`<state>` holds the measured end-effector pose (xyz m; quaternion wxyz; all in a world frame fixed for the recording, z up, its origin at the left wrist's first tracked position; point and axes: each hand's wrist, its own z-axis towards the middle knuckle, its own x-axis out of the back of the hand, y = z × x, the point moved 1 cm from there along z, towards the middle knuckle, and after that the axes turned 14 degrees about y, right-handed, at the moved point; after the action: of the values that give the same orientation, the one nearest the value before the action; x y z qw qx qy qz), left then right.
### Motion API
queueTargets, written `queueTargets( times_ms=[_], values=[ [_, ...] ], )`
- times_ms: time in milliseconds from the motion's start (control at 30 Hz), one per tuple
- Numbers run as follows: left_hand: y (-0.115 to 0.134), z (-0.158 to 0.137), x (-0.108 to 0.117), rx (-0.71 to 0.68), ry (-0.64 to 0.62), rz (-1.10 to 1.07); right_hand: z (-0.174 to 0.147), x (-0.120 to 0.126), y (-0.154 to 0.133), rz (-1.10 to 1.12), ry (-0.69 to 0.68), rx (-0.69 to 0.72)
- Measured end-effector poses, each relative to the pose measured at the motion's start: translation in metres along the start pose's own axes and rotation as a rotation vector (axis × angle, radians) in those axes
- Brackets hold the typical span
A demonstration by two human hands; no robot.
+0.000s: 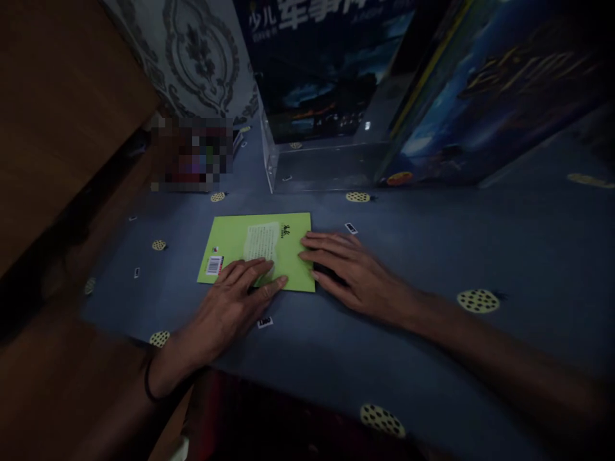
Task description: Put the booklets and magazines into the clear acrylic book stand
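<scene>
A thin green book (233,238) lies flat on the table, its barcode and a pale block of text facing up. My left hand (240,291) rests over the book's near edge, fingers stretched across its lower part and thumb pointing right. At the book's right edge, my right hand (353,269) lies with fingers extended, the fingertips touching the cover. Neither hand is wrapped around anything. A dark band circles my left wrist. Part of the book's near edge is hidden under my left hand.
A clear acrylic stand (271,168) at the back holds a dark book (327,83) with Chinese characters. To its right leans a blue book (480,109). Blurred-out items (196,157) sit at the back left. A blue cloth with pineapple prints (423,237) covers the table; patterned wall behind.
</scene>
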<state>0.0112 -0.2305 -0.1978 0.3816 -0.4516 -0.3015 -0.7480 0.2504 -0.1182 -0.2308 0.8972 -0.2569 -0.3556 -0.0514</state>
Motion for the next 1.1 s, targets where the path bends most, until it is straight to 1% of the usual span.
queueTargets(
  times_ms=[100, 167, 333, 467, 533, 633, 767, 833, 933, 1000, 1100],
  values=[
    [-0.015, -0.008, 0.005, 0.064, -0.017, 0.069, -0.001, -0.003, 0.002, -0.012, 0.011, 0.016],
    [-0.026, -0.011, 0.007, 0.064, -0.042, 0.122, -0.002, -0.004, 0.002, -0.036, 0.011, 0.026],
    [-0.047, -0.002, 0.003, -0.078, -0.099, 0.213, -0.003, -0.006, 0.000, -0.074, 0.008, 0.020],
    [-0.049, 0.000, -0.004, -0.173, -0.112, 0.281, -0.003, -0.004, 0.000, -0.077, -0.014, -0.016],
    [-0.047, -0.004, -0.007, -0.234, -0.080, 0.336, -0.001, -0.002, -0.001, -0.066, -0.050, -0.041],
    [-0.044, -0.009, -0.008, -0.324, 0.011, 0.390, 0.003, 0.003, -0.003, -0.033, -0.105, -0.053],
    [-0.043, 0.000, 0.001, -0.369, 0.119, 0.337, 0.007, 0.006, -0.002, -0.013, -0.106, -0.052],
    [-0.040, 0.007, 0.008, -0.340, 0.148, 0.293, 0.008, 0.006, -0.001, -0.003, -0.070, -0.069],
    [-0.033, 0.015, 0.020, -0.250, 0.165, 0.195, 0.007, 0.004, 0.003, 0.029, -0.005, -0.120],
    [-0.028, 0.017, 0.029, -0.149, 0.177, 0.077, 0.007, 0.004, 0.005, 0.064, 0.041, -0.158],
    [-0.023, 0.023, 0.049, 0.080, 0.176, -0.134, 0.008, 0.005, 0.006, 0.161, 0.095, -0.258]
  ],
)
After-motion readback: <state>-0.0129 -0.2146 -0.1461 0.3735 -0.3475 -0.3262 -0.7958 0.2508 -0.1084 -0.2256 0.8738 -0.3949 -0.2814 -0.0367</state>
